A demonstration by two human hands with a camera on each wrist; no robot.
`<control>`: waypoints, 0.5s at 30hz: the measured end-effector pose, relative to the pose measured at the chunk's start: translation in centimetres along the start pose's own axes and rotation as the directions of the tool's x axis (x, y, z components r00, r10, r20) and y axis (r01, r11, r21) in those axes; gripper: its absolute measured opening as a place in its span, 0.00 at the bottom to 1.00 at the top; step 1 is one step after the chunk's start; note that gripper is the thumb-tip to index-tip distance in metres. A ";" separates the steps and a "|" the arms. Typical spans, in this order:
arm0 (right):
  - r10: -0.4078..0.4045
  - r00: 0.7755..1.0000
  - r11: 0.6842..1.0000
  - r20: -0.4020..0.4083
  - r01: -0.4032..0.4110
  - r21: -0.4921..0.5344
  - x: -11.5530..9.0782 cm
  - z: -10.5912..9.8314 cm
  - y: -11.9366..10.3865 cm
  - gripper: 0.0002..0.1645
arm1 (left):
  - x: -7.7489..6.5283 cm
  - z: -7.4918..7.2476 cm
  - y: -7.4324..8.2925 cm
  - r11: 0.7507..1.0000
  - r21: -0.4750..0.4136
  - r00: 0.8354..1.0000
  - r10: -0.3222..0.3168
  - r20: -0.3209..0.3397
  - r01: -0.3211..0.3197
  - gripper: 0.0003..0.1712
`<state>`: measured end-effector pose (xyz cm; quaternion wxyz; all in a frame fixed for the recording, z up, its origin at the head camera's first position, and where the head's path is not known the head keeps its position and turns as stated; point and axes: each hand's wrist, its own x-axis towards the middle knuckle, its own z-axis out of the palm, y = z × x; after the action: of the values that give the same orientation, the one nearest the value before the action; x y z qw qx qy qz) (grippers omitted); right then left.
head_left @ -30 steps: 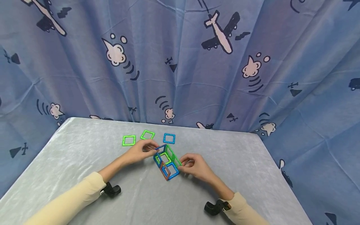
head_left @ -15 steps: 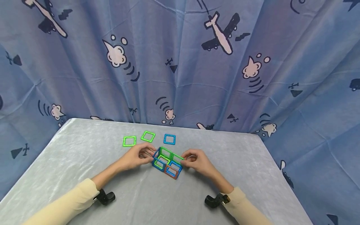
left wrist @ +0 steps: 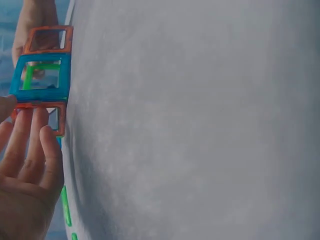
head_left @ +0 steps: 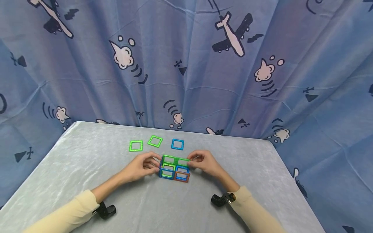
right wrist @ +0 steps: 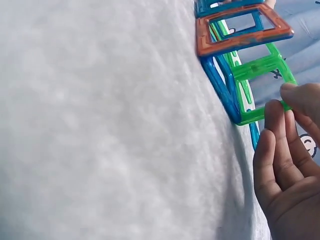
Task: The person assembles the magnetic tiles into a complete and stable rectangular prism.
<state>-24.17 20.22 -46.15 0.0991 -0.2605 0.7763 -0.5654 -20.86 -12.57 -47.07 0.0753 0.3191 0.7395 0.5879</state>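
Head, box: your box (head_left: 175, 171) of see-through tile frames sits on the table (head_left: 131, 207), between your two hands, top uncovered.
Head, front wall: blue tile (head_left: 166, 178) on your left, orange tile (head_left: 181, 180) on your right, edge to edge.
Head, back wall: two green tiles (head_left: 176, 161), side by side.
Head, floor: lime on your left, blue on your right.
Head, left hand: your left hand (head_left: 140, 166) is at the box's left end, thumb near the front corner, fingers toward the back, gripping that end.
Head, right hand: your right hand (head_left: 207, 161) pinches the right end of the back wall.
Head, loose tiles: beyond the box, left to right, lime tile (head_left: 136, 150), second lime tile (head_left: 153, 145), loose blue tile (head_left: 177, 149), all apart.
Head, backdrop: blue curtain (head_left: 151, 64) with plane prints behind the table.
Left wrist, hand: your thumb is on the box's near corner, fingers bent against the orange-looking end.
Left wrist, box: blue tile in the middle, orange tile past it, your other hand behind.
Right wrist, hand: your thumb and fingertips pinch the green edge.
Right wrist, box: orange tile nearest, blue floor edge below it, green wall running to your fingers.
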 end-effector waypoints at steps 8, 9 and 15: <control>-0.006 0.983 0.998 0.185 -0.006 0.066 1.5 -1.8 0.4 0.17 | -0.2 0.1 0.2 1.000 -0.006 1.000 0.001 -0.004 -0.001 0.21; 0.010 0.976 0.998 0.219 -0.024 0.063 1.8 -2.2 0.5 0.19 | -0.2 0.1 0.2 1.000 -0.005 1.000 0.000 -0.003 0.000 0.21; 0.136 0.942 0.988 0.306 -0.151 0.026 3.8 -4.8 1.1 0.26 | -0.2 0.0 0.3 1.000 0.011 1.000 -0.009 -0.004 0.009 0.22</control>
<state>-29.88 22.49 -44.96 0.2645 -0.2844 0.7547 -0.5287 -20.58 -12.62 -46.82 0.0748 0.3150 0.7442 0.5842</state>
